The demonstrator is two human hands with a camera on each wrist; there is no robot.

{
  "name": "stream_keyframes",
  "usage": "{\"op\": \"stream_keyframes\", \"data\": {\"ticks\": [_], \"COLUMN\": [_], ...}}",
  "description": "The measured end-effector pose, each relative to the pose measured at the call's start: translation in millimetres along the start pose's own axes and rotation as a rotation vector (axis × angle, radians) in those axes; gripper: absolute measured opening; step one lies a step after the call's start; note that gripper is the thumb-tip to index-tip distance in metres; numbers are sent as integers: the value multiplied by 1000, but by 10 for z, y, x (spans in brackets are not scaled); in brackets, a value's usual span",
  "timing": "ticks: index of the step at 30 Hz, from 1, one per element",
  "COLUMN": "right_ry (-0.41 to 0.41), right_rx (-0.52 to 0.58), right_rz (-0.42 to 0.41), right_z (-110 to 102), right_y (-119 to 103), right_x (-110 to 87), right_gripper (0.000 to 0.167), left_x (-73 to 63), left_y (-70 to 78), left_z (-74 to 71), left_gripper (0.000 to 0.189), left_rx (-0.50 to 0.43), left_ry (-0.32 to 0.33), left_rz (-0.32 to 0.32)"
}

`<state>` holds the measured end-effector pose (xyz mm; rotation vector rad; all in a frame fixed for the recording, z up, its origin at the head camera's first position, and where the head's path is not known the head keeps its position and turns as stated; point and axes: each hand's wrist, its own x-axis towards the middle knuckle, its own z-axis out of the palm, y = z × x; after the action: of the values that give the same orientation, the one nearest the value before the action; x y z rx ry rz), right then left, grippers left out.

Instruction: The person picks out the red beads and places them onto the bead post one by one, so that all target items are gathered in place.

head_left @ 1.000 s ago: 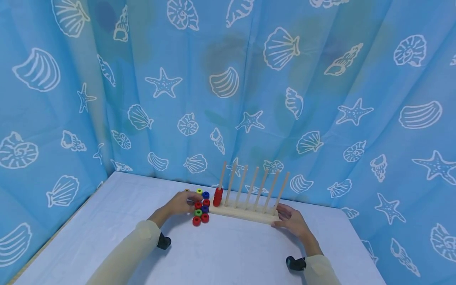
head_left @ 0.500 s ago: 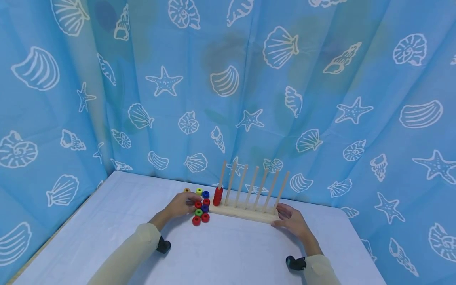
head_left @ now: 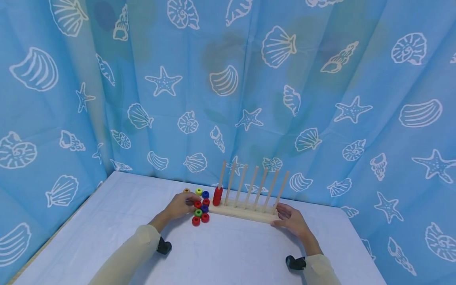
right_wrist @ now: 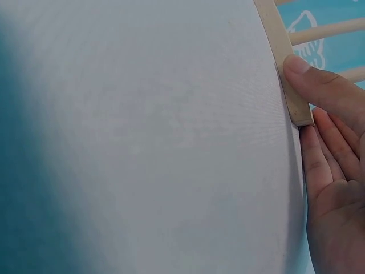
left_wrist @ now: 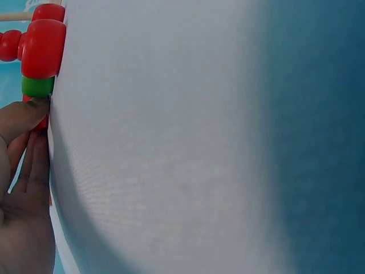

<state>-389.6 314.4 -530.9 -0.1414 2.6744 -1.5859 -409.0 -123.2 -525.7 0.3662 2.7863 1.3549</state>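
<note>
My left hand (head_left: 183, 206) is at the left side of a cluster of small beads. Its thumb and fingers lie on either side of a red bead (head_left: 197, 204), which the thumb partly covers in the left wrist view. Touching distance from that thumb is a green bead (left_wrist: 37, 87). A wooden peg rack (head_left: 246, 214) with several upright pegs stands right of the cluster. Red beads (head_left: 217, 196) are stacked on its leftmost peg. My right hand (head_left: 290, 219) grips the rack's right end, thumb (right_wrist: 297, 64) on the front face and fingers around the end.
A yellow bead (head_left: 198, 191), an orange bead (head_left: 186, 190), a blue bead (head_left: 205, 194) and more red beads (head_left: 196, 221) lie left of the rack. A white cloth covers the table (head_left: 228, 253). Behind hangs a blue shell-patterned curtain (head_left: 221, 111).
</note>
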Motion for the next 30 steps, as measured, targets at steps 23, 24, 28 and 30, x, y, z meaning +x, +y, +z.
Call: {"op": "stream_keyframes", "data": {"ticks": [23,24,28,30], "right_ry": [-6,-8,-17,-17], "right_rx": [8,11,16,15], "right_rz": [36,34,33,35], "right_z": [-18,-21,-31,-35], "right_y": [-9,-14,-24,-21], "right_x": [59,60,76,86], "right_gripper": [87,87,87,87], "left_x": [-25,-26,-26,-26], "left_y": [66,71,86,96], "left_z": [-35,-37,-39,-38], "left_gripper": [30,30,29,31], "left_rx": [-6,-8,2,1], "left_ry": [72,74,80,87], "left_rz": [-30,-27,-9,-17]}}
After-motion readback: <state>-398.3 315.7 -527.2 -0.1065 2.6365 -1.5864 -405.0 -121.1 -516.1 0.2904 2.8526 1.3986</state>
